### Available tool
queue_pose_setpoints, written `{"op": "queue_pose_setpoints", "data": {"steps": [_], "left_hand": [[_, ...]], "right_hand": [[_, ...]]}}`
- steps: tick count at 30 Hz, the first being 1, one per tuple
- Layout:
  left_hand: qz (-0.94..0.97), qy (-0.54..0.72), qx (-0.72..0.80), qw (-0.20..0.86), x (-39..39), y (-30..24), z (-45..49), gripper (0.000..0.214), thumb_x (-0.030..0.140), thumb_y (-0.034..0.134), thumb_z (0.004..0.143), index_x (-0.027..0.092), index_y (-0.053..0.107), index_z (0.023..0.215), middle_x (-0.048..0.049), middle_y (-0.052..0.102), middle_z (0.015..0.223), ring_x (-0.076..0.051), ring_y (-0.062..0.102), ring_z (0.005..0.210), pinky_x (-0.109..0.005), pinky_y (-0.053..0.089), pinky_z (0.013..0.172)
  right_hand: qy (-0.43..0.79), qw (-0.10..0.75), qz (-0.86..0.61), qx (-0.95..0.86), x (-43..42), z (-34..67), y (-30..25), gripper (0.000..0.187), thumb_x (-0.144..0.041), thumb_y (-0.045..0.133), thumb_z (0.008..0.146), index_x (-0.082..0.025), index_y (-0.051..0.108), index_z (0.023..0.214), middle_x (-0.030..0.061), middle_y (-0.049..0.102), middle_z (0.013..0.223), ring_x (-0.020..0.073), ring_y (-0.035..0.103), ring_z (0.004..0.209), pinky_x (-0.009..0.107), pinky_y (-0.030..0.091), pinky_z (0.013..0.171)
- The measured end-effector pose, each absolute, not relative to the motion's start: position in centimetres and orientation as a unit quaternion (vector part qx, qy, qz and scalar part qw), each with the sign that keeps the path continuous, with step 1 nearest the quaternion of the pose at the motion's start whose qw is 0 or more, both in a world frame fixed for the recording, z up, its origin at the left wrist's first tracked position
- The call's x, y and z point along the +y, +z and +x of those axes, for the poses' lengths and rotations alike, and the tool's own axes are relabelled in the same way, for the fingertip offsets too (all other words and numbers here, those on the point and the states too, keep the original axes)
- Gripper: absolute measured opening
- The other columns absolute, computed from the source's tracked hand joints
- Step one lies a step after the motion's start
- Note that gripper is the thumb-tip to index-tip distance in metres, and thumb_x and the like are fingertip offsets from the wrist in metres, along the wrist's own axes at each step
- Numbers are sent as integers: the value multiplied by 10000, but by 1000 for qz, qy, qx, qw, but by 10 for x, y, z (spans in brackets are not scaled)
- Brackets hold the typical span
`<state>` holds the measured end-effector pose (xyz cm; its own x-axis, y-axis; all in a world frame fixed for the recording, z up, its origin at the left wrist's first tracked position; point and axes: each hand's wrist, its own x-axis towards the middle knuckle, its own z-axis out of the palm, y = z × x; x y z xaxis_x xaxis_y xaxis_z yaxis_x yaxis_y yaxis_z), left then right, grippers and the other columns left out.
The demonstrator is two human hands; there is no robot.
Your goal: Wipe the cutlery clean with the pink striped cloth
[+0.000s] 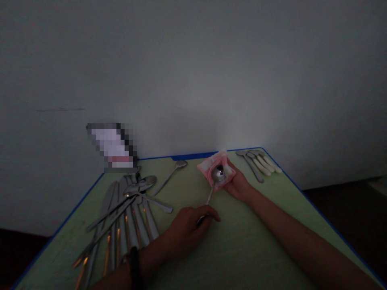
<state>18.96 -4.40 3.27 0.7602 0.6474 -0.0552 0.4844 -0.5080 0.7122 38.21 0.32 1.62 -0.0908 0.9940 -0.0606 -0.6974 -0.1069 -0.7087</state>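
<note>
My left hand [190, 225] is closed around the handle of a metal spoon [219, 173], whose bowl points away from me. Behind that bowl lies a pink and white cloth [208, 169], held by my right hand [238, 183]. The right fingers are mostly hidden behind the cloth. A second spoon [181, 164] rests on the table, left of the cloth. Left of my left wrist is a heap of knives [110, 201] and spoons [148, 183], some crossing over others.
The green table [242, 241] has a blue edge and stands against a grey wall [193, 80]. At its back right lie a metal spoon [250, 167] and several white-handled pieces of cutlery [266, 163]. A blurred-out screen device [111, 145] leans at the back left.
</note>
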Motion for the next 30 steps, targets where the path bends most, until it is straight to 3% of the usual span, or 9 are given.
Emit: {"op": "queue_pose_setpoints", "data": {"steps": [8,15,22,26,30], "left_hand": [[868,108,322,364,-46,37,187,335,268,362,886,219,617,1098,0,645,711,-121,538,607,-218,398,614],[887,91,299,339,-47,33,189,317,253,374,895,259,625,1088,-11,688,794,-126,584,635,-232,421,675],[880,116,295,354,-47,29,190,322,296,359,915,252,626,1090,-19,699,889,-141,615,740,-234,429,734],[868,115,313,368,-47,34,190,301,299,379,908,263,622,1082,8,669,786,-114,559,621,-209,404,625],[836,123,331,420,-47,36,190,345,366,319,929,220,592,1080,44,514,569,-98,468,510,-195,359,526]], "right_hand": [[611,556,-346,-445,-4,384,7,247,-287,673,712,-188,608,929,-14,637,799,101,545,679,218,419,651],[535,537,-407,-509,-1,387,5,265,-312,683,688,-175,632,909,-19,633,743,94,514,611,206,389,593],[578,529,-402,-474,-6,382,10,256,-435,583,763,-191,607,836,-13,611,633,120,546,495,245,441,491],[584,531,-420,-448,-4,380,6,364,-528,533,768,-172,591,720,7,605,559,135,558,470,246,441,462],[620,564,-383,-389,-1,380,6,387,-555,530,760,-175,599,764,19,636,613,134,570,490,250,455,475]]}}
